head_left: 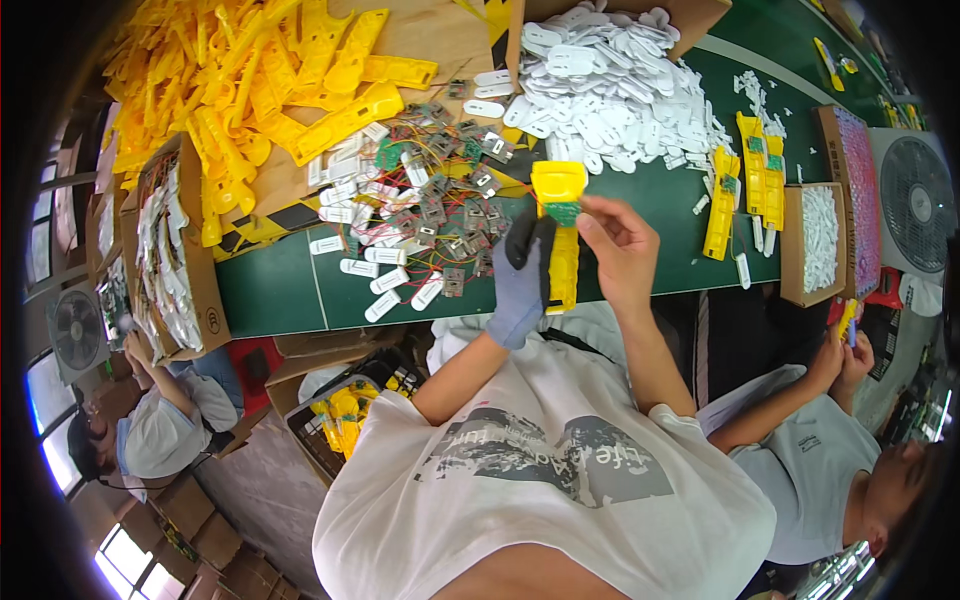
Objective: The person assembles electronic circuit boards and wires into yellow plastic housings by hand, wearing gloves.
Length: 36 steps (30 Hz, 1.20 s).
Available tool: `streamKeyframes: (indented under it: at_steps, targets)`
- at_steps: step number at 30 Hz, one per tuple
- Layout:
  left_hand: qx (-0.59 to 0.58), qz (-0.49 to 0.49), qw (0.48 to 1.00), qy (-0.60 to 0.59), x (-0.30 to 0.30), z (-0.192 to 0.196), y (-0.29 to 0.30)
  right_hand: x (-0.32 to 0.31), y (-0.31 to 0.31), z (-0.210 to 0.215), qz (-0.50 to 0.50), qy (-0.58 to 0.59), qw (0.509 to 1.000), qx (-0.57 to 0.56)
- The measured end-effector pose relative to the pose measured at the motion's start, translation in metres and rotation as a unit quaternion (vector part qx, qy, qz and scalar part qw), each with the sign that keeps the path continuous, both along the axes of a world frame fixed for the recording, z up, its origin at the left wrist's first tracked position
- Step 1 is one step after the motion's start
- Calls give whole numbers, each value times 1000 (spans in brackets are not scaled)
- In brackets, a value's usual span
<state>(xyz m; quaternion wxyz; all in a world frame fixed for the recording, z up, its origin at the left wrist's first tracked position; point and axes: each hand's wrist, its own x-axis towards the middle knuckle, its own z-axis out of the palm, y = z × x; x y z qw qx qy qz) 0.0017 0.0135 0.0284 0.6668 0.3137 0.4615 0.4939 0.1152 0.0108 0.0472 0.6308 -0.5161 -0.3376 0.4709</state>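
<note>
My left hand (522, 285), in a grey glove with black fingers, grips a long yellow plastic housing (563, 270) upright over the table's front edge. A small green circuit board (562, 213) sits across the housing's upper part. My bare right hand (622, 250) is closed, its thumb and index finger pinched at the board's right edge. Left of the housing spreads a heap of wired circuit modules (432, 205) with red leads and white oval-ended pieces (385, 280). To the right lie yellow housings (722, 205) with green boards in them.
Yellow housings (240, 80) pile up at the far left. A carton (715, 12) spills white oval covers (600, 90). At right stand a box of small white parts (820, 240) and a fan (912, 200). People work on both sides; the right one's hands (845, 360) hold a yellow piece.
</note>
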Motion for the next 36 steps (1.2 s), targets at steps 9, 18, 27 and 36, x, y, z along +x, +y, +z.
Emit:
streamKeyframes:
  at_steps: [9,18,27,36]
  targets:
    - [33,22,996,83,0,-9,-1,5,2,0,74,-300,951,-6]
    - [72,-11,996,59,-5,-4,-3,-1,-1,-7,119,-364,924,10]
    - [49,45,996,-61,1,-8,-14,21,5,-9,239,-235,938,-89]
    - [-48,-5,986,-157,-4,-13,-4,32,57,2,116,-568,814,-33]
